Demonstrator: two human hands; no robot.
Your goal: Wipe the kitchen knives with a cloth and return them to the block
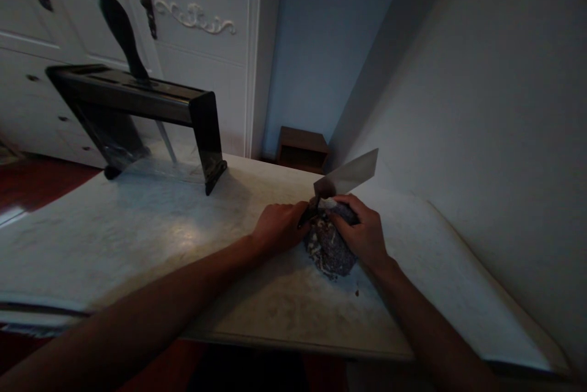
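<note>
My left hand (282,225) is closed round the dark handle of a knife with a wide, flat blade (351,175). The blade points up and to the right, away from me. Just right of the handle lies a dark, crumbly lump with whitish patches (332,248), resting on the pale table (220,257). My right hand (362,227) grips the lump's upper right side, thumb and fingers pressed near a pale bit at its top. The lump's far side is hidden by my hands and the blade.
A black knife holder (142,95) with clear panels stands at the table's far left, a black-handled tool upright in it. Crumbs (357,293) lie near the lump. A wall (481,135) rises at the right; white cabinets (197,62) and a brown box (302,138) stand behind.
</note>
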